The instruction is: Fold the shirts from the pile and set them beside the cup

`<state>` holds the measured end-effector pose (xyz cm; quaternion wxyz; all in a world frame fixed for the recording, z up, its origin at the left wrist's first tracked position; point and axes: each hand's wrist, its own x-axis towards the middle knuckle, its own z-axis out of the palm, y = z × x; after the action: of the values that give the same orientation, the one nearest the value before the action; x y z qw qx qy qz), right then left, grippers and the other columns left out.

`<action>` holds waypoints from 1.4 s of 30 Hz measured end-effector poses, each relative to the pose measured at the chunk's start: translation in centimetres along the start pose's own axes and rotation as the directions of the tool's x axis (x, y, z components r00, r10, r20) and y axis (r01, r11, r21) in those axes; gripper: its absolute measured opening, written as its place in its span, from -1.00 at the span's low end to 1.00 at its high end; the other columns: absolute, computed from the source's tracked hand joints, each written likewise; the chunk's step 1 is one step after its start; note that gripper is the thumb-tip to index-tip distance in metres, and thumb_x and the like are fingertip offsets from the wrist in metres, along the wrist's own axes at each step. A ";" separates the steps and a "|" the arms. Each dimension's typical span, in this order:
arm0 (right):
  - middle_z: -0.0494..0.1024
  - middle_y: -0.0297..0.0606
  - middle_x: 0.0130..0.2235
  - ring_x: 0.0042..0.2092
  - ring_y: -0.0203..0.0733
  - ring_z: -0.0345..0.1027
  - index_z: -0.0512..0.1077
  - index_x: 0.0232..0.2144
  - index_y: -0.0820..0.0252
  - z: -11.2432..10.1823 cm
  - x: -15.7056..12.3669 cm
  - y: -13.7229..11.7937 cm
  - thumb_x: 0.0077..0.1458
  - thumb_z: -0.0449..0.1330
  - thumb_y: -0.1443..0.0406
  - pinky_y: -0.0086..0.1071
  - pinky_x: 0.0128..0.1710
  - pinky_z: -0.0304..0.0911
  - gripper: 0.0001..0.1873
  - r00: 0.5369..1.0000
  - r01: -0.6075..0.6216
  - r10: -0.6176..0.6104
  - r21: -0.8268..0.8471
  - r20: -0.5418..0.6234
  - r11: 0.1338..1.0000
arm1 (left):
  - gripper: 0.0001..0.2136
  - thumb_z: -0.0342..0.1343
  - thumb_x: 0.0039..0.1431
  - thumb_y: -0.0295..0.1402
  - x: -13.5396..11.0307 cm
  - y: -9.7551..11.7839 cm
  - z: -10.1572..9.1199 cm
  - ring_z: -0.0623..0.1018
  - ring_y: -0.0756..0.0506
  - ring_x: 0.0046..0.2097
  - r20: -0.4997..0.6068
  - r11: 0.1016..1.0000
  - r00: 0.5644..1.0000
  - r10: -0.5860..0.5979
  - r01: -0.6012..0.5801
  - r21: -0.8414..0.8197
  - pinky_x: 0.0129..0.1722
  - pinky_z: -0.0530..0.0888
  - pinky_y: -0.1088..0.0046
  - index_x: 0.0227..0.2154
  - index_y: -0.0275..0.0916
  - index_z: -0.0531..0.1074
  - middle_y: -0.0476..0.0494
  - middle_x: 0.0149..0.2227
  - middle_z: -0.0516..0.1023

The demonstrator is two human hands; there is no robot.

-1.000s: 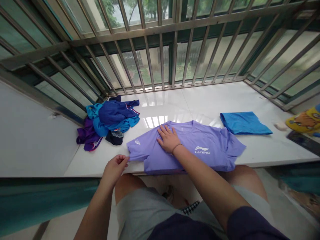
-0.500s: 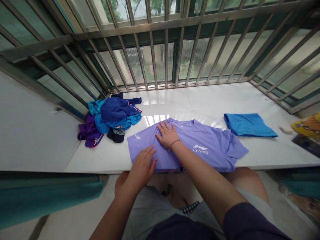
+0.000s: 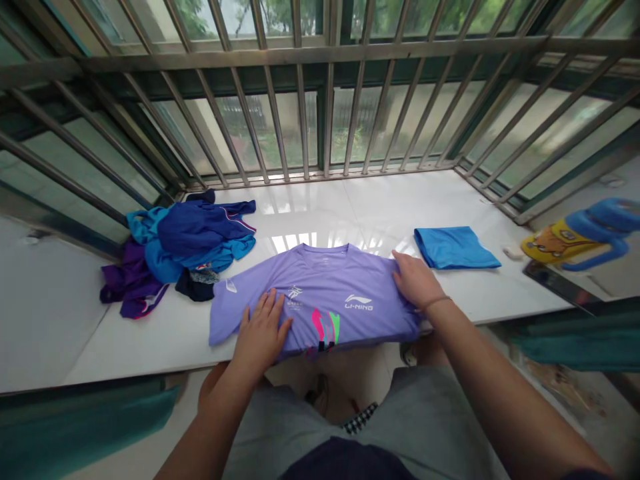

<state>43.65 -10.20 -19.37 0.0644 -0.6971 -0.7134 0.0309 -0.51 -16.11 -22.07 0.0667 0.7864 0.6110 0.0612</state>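
Observation:
A lavender T-shirt [image 3: 320,280] lies front up on the white ledge, its collar toward the window and its lower part hanging over the front edge. White logos and a pink and green print show on its chest. My left hand [image 3: 263,328] rests flat on the shirt beside the sleeve at the left, fingers stretched. At the opposite shoulder, my right hand [image 3: 416,279] has its fingers curled round the shirt's edge. The sleeve on that side does not show beyond the hand; it is hidden by the hand or tucked under.
A pile of blue, purple and dark clothes [image 3: 195,233] lies at the left. To the right is a folded blue cloth [image 3: 456,247]. Farther right stand a yellow and blue bottle [image 3: 565,237] and a dark flat object [image 3: 560,287]. Metal window bars [image 3: 300,120] enclose the ledge [image 3: 360,200].
My right hand has gone from the left shoulder to the right side of the shirt, where the sleeve no longer sticks out. My left hand still lies on the shirt. The view has shifted right.

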 end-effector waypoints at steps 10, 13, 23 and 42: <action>0.65 0.10 0.09 0.19 0.25 0.45 0.55 0.14 0.19 -0.9 -3.0 1.2 0.48 0.10 0.02 0.23 0.25 0.16 -0.53 0.943 -0.327 0.332 -0.140 0.015 0.934 | -0.46 -0.11 0.57 -0.19 14.2 14.4 1.9 0.19 -0.25 0.59 0.053 0.820 0.823 0.566 -0.555 -0.141 0.57 0.11 -0.05 0.52 -0.11 0.25 -0.16 0.59 0.19; 0.69 0.05 0.01 0.13 0.21 0.49 0.59 0.03 0.17 -1.3 -3.1 2.3 0.44 0.16 0.01 0.12 0.20 0.24 -0.58 0.937 -0.338 0.345 -0.115 0.048 0.934 | -0.44 -0.12 0.57 -0.16 17.7 14.9 2.5 0.19 -0.23 0.59 0.108 0.851 0.848 0.519 -0.500 -0.162 0.58 0.09 -0.05 0.53 -0.16 0.22 -0.19 0.60 0.16; 0.68 -0.01 -0.15 -0.08 0.06 0.54 0.62 -0.17 0.20 -3.6 -1.9 9.9 0.38 0.16 0.08 -0.23 -0.06 0.33 -0.64 0.939 -0.343 0.343 0.093 0.014 0.935 | -0.38 -0.10 0.54 -0.10 20.0 13.6 3.0 0.12 -0.20 0.61 0.072 0.867 0.872 0.484 -0.466 -0.180 0.61 -0.04 -0.08 0.56 -0.15 0.14 -0.18 0.61 0.13; 0.63 -0.28 -0.34 -0.35 -0.09 0.49 0.58 -0.16 0.07 -8.3 -5.6 3.4 0.31 0.24 -0.11 -0.30 -0.32 0.36 -0.58 0.967 -0.174 0.236 0.423 -0.099 0.889 | -0.40 -0.06 0.51 -0.15 20.6 13.5 3.3 0.13 -0.27 0.61 0.040 0.891 0.906 0.421 -0.405 -0.205 0.60 0.00 -0.13 0.53 -0.16 0.21 -0.17 0.60 0.15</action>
<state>48.23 -16.10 -11.86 0.2585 -0.7397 -0.6064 0.1350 17.98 0.41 -22.59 0.1529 0.8901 0.4177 0.0996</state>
